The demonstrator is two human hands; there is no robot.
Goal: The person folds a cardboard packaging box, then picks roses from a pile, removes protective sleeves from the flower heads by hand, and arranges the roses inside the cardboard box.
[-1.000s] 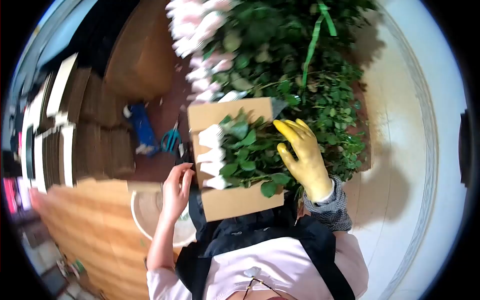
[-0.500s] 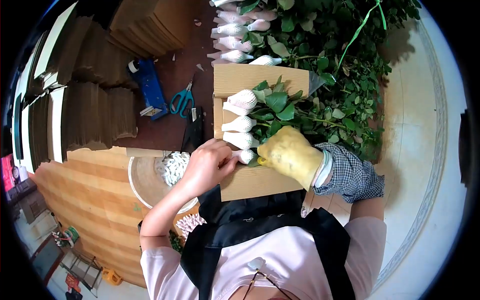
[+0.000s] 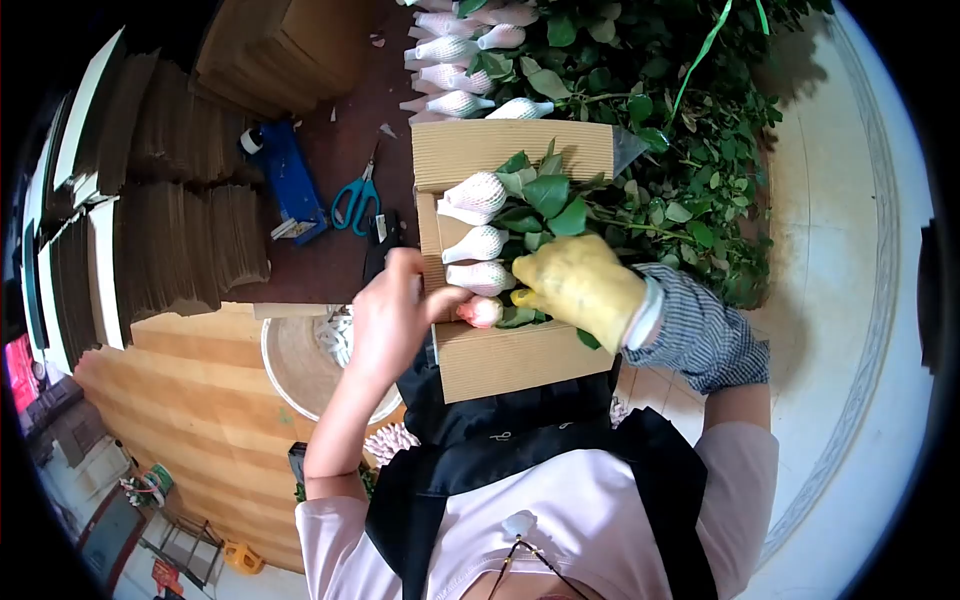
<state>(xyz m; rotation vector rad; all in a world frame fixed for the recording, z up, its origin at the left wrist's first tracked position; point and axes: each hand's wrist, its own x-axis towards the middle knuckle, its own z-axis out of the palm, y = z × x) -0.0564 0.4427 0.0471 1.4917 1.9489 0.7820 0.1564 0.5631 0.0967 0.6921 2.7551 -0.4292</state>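
A pink rosebud without a net lies at the near end of a row of buds in white foam nets, inside an open corrugated cardboard wrap. My left hand is bare, its thumb reaching to the tip of the pink bud and its fingers apart from the thumb; nothing shows between them. In a yellow glove, my right hand is closed around the stem and leaves just behind that bud. Part of the stem is hidden under the glove.
More netted roses with dense foliage lie beyond the wrap. Teal scissors and a blue tape dispenser rest on the dark table. Cardboard stacks stand left; a round bin holds white nets.
My left hand has drawn back slightly left from the bud, which now shows pink without its white net. Earlier my gloved hand came down from the foliage and closed behind the bud.
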